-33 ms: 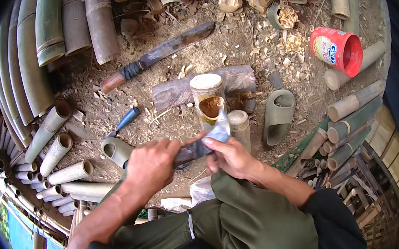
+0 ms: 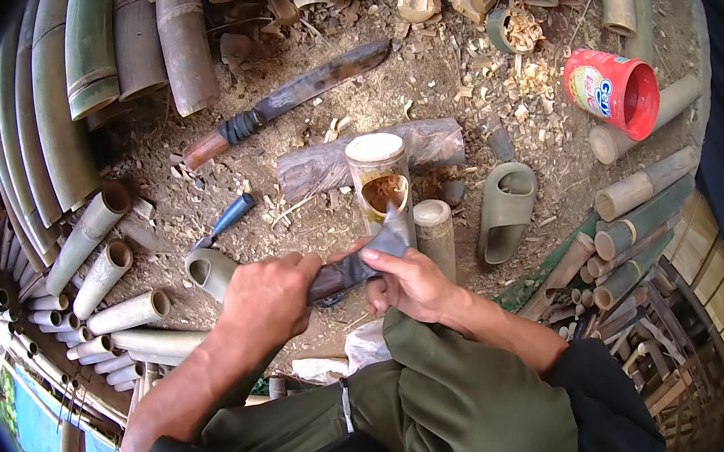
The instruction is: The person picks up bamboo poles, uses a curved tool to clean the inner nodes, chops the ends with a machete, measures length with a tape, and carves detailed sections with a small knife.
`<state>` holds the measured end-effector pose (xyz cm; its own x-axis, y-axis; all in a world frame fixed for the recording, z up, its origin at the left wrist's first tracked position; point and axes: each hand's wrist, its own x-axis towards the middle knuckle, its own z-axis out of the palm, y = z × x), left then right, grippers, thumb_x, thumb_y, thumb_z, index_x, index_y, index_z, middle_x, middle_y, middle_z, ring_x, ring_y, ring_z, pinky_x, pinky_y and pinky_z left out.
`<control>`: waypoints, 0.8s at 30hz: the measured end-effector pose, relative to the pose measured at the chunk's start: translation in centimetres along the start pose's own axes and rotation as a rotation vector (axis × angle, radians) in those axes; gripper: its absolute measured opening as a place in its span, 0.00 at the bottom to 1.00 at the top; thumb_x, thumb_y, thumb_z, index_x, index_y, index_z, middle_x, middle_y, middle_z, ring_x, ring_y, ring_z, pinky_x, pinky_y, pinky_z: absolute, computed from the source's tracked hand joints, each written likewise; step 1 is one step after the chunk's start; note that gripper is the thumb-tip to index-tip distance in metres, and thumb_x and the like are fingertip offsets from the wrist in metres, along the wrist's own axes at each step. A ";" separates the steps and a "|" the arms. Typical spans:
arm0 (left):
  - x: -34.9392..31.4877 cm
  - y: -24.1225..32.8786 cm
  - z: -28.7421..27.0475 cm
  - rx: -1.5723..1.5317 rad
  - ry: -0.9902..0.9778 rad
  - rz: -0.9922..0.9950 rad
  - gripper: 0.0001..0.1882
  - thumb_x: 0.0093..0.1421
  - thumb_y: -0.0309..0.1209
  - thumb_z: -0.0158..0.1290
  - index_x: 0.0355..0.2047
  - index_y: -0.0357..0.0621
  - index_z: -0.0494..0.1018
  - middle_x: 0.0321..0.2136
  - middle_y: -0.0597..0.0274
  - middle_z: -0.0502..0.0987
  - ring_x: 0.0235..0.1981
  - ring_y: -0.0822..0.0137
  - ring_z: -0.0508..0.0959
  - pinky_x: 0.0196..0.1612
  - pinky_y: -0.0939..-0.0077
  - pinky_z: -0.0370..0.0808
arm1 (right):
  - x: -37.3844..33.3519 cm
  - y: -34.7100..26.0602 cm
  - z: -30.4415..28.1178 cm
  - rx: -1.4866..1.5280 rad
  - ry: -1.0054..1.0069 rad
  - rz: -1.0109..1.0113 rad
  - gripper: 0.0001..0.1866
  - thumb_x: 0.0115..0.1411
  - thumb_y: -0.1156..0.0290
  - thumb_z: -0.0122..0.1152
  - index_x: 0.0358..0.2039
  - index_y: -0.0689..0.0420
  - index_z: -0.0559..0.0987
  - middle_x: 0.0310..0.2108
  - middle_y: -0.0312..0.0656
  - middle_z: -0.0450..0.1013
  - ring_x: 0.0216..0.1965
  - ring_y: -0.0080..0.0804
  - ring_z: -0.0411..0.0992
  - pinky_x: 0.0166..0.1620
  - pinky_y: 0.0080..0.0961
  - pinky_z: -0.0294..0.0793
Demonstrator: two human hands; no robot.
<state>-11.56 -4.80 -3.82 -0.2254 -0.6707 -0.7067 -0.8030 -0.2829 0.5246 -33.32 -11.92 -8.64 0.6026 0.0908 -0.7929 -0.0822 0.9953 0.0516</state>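
My left hand (image 2: pixel 270 297) is closed round the dark handle of a short knife (image 2: pixel 389 237). My right hand (image 2: pixel 415 282) is closed on the same knife where handle and blade meet, its thumb lying along the metal. The pointed blade tilts up to the lower edge of an oval hole in the side of an upright bamboo tube (image 2: pixel 370 174). Brownish bits show inside that hole. Whether the tip touches the rim cannot be made out. Close beside the tube, on its right, stands a shorter bamboo piece (image 2: pixel 435 237).
Behind the tube lies a log (image 2: pixel 311 171), with a machete (image 2: pixel 311 89) beyond. A blue-handled tool (image 2: pixel 232 214) is at left. Olive sandals (image 2: pixel 507 209) flank the tube. A red container (image 2: pixel 615 94) lies at right. Bamboo lengths (image 2: pixel 88 56) surround the chip-strewn ground.
The knife blade has turned, its face going from bright to darker, and its tip has shifted slightly left. My left hand has moved a little left. The tube stays put.
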 end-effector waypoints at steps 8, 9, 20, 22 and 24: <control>1.0 2.7 9.8 -0.642 0.021 -0.213 0.22 0.49 0.30 0.59 0.46 0.41 0.70 0.30 0.40 0.80 0.34 0.41 0.81 0.42 0.52 0.78 | 0.0 0.1 -1.1 -0.594 0.354 -0.115 0.12 0.68 0.66 0.53 0.43 0.62 0.76 0.33 0.42 0.80 0.20 0.22 0.70 0.27 0.24 0.73; 1.6 4.1 11.1 -0.759 0.050 -0.277 0.23 0.49 0.29 0.58 0.47 0.40 0.70 0.31 0.38 0.80 0.35 0.41 0.81 0.43 0.53 0.78 | 0.1 0.2 -1.6 -0.736 0.401 -0.207 0.13 0.68 0.65 0.52 0.42 0.63 0.76 0.31 0.42 0.80 0.21 0.23 0.71 0.28 0.26 0.73; 1.7 7.2 14.5 -1.053 0.310 -0.384 0.32 0.50 0.33 0.64 0.56 0.40 0.70 0.34 0.47 0.82 0.36 0.57 0.83 0.42 0.66 0.79 | 0.5 1.2 -0.5 -1.153 0.452 -0.309 0.12 0.67 0.66 0.49 0.36 0.63 0.74 0.29 0.46 0.79 0.26 0.37 0.77 0.34 0.34 0.76; 1.2 3.3 13.2 -0.838 0.297 -0.476 0.23 0.49 0.32 0.62 0.47 0.43 0.76 0.30 0.49 0.81 0.32 0.54 0.84 0.39 0.64 0.80 | 2.3 0.2 1.5 -1.059 0.284 -0.187 0.12 0.69 0.66 0.48 0.44 0.62 0.72 0.36 0.46 0.79 0.32 0.34 0.78 0.36 0.30 0.78; 0.9 -0.2 8.9 -0.436 0.345 -0.413 0.13 0.46 0.30 0.61 0.34 0.43 0.77 0.28 0.53 0.81 0.28 0.55 0.83 0.36 0.63 0.80 | 3.3 0.2 2.6 -0.739 0.127 -0.184 0.13 0.71 0.66 0.47 0.50 0.61 0.69 0.42 0.47 0.78 0.37 0.34 0.79 0.40 0.29 0.79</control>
<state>-16.54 0.73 -8.77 0.2973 -0.6084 -0.7359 -0.4742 -0.7630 0.4392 -29.29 -11.36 -9.62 0.5662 -0.1229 -0.8150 -0.5250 0.7085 -0.4716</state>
